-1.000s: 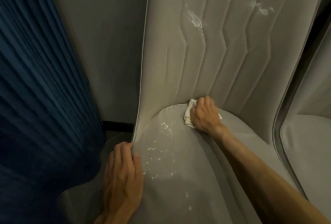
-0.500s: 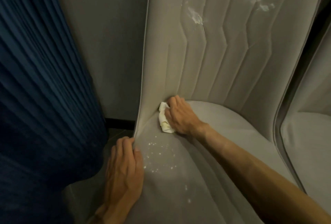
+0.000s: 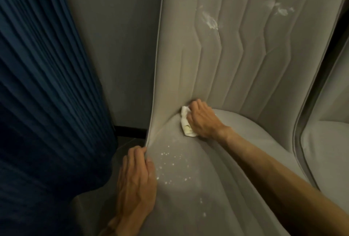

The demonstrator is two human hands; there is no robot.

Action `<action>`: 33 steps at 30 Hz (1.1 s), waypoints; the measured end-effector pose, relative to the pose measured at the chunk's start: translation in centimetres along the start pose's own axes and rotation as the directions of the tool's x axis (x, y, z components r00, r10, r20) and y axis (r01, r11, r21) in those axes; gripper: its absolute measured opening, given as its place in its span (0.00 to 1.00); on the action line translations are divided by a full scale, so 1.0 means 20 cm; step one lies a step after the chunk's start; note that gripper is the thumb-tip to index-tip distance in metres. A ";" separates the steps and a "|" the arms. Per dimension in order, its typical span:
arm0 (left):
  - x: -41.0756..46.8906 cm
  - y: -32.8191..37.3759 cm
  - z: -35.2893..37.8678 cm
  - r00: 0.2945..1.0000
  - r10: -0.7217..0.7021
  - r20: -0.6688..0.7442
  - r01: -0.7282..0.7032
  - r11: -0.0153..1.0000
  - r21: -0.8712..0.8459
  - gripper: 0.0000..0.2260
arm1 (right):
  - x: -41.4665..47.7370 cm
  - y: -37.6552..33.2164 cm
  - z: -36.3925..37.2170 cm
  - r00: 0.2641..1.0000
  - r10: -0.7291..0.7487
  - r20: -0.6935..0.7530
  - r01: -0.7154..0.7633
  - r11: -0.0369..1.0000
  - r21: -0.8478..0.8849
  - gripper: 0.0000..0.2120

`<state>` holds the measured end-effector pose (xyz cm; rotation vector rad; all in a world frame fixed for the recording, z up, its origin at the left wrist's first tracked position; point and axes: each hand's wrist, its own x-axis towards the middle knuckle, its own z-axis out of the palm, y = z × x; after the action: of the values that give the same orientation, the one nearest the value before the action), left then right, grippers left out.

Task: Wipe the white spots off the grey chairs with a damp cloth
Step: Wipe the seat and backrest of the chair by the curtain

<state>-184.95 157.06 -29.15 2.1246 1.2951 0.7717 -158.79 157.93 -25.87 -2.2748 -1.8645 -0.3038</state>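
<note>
A grey padded chair [image 3: 245, 151] fills the middle of the view, with a quilted backrest [image 3: 236, 56]. My right hand [image 3: 203, 120] grips a small white cloth [image 3: 186, 122] and presses it into the crease where the seat meets the backrest, at the left. Small white spots [image 3: 170, 162] are scattered over the seat in front of the cloth. Two white smears mark the backrest, one at the upper middle [image 3: 210, 21] and one at the upper right [image 3: 281, 9]. My left hand [image 3: 136, 181] lies on the seat's left edge, fingers over the chair's side rim.
A dark blue pleated curtain [image 3: 47, 94] hangs close on the left. A grey wall [image 3: 117, 47] stands behind the chair, with a dark skirting strip at its foot. A second grey chair [image 3: 328, 151] stands directly to the right.
My right hand has slid the cloth leftward along the seat's back crease, from the middle to the left corner. My left hand has stayed on the seat edge.
</note>
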 end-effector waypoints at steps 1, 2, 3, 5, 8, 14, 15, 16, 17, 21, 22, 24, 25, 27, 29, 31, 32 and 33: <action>0.00 -0.01 0.00 1.000 -0.004 0.003 0.004 1.000 0.007 0.08 | 0.01 0.00 -0.01 1.000 0.018 0.011 -0.018 0.999 -0.047 0.12; 0.01 -0.02 0.01 1.000 -0.007 0.008 0.007 1.000 0.011 0.06 | 0.00 -0.06 0.00 1.000 -0.016 -0.004 0.016 0.999 -0.051 0.11; 0.01 -0.02 0.01 1.000 -0.006 0.013 0.006 1.000 0.007 0.05 | -0.01 -0.15 0.00 0.997 -0.066 -0.040 0.066 0.998 0.008 0.09; 0.00 -0.03 0.01 1.000 -0.006 0.017 0.006 1.000 -0.004 0.05 | -0.08 -0.35 0.03 0.988 -0.124 -0.094 0.140 0.971 0.193 0.07; 0.00 -0.02 0.00 1.000 0.000 0.012 0.000 1.000 -0.005 0.07 | -0.14 -0.34 0.00 0.979 -0.199 -0.042 0.203 0.952 0.228 0.08; 0.00 -0.02 -0.01 1.000 0.025 0.000 -0.025 0.999 -0.029 0.11 | -0.15 -0.02 -0.10 0.999 0.033 0.042 -0.031 0.998 -0.054 0.12; 0.00 -0.02 0.00 1.000 0.022 0.005 -0.022 0.999 -0.040 0.12 | -0.17 -0.11 -0.09 1.000 -0.014 0.021 0.016 0.998 -0.065 0.12; 0.00 -0.02 0.00 1.000 0.019 0.014 -0.019 0.999 -0.049 0.12 | -0.21 -0.22 -0.06 0.998 -0.061 -0.007 0.061 0.998 0.009 0.11; 0.00 -0.03 0.00 1.000 0.014 0.021 -0.013 0.998 -0.057 0.13 | -0.24 -0.32 -0.04 0.995 -0.100 -0.022 0.102 0.988 0.113 0.11; 0.00 -0.04 0.00 1.000 0.019 0.019 -0.018 0.997 -0.072 0.14 | -0.31 -0.26 -0.05 0.994 -0.096 0.046 0.082 0.967 0.243 0.12; 0.00 -0.05 0.00 0.999 0.029 0.015 -0.028 0.997 -0.069 0.14 | -0.29 -0.17 -0.07 0.998 -0.019 0.062 0.006 0.979 0.205 0.12; 0.00 -0.05 0.00 0.999 0.042 0.008 -0.041 0.997 -0.068 0.13 | -0.26 -0.02 -0.09 0.987 0.147 0.066 -0.152 0.984 0.090 0.13; 0.00 -0.05 0.00 0.999 0.048 0.008 -0.047 0.997 -0.067 0.13 | -0.25 -0.01 -0.09 0.976 0.201 0.080 -0.201 0.980 -0.007 0.14; 0.00 -0.05 0.00 0.999 0.050 0.019 -0.049 0.996 -0.069 0.14 | -0.28 -0.16 -0.06 0.979 0.147 0.140 -0.131 0.985 -0.113 0.16; -0.01 -0.04 -0.02 0.998 0.046 0.036 -0.043 0.996 -0.076 0.15 | -0.38 -0.38 -0.03 0.991 -0.050 0.126 0.051 0.999 -0.001 0.18; -0.01 -0.03 -0.03 0.997 0.050 0.053 -0.046 0.996 -0.074 0.17 | -0.46 -0.47 -0.06 0.985 -0.128 0.118 0.116 0.988 0.104 0.19; -0.02 -0.03 -0.04 0.997 0.059 0.058 -0.054 0.996 -0.074 0.17 | -0.47 -0.43 -0.07 0.985 -0.126 0.117 0.115 0.988 0.101 0.18; -0.02 -0.02 -0.05 0.996 0.066 0.059 -0.062 0.995 -0.075 0.17 | -0.47 -0.37 -0.09 0.989 -0.095 0.115 0.086 0.993 0.085 0.17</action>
<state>-186.05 157.04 -28.86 2.1235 1.1546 0.7618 -167.84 150.01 -26.53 -2.2048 -2.0033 -0.1058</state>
